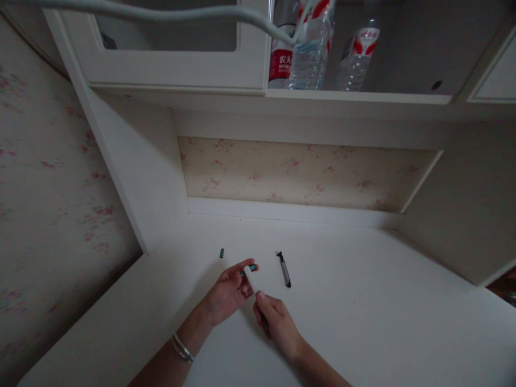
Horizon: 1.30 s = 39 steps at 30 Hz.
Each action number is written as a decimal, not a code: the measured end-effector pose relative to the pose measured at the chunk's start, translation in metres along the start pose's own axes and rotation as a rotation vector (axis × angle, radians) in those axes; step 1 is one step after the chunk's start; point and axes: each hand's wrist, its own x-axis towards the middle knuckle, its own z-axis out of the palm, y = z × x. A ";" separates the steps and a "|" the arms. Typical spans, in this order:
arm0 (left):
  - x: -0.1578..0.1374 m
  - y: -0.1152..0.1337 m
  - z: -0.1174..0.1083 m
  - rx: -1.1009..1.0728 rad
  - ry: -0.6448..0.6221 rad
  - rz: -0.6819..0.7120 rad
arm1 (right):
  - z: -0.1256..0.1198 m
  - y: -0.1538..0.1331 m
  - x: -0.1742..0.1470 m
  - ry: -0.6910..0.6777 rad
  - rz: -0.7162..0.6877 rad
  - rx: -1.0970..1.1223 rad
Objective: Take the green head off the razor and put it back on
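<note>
- what sort of place is this?
- a room in a home, it seems: floral wallpaper [97, 177] at the left, a white desk [363, 295] with a cupboard [173, 70] above
- what else shows it?
- plastic bottles [310, 60] standing on the cupboard's open shelf [363, 97]

Here's the slim white stick [250, 279], held up over the desk [363, 322], slanting, far end towards the back edge and a touch left, near end half-covered by a grip. And at that far end, a small green-and-black bar [252, 267], set crosswise! Joined on or merely touching? Too small to tell.
</note>
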 end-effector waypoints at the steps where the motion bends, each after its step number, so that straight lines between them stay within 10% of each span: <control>1: 0.000 0.000 0.000 -0.005 -0.013 0.003 | 0.000 0.000 0.000 0.031 0.004 0.012; 39: 0.001 0.001 -0.003 0.013 -0.050 0.022 | -0.002 -0.009 0.000 -0.030 0.049 -0.003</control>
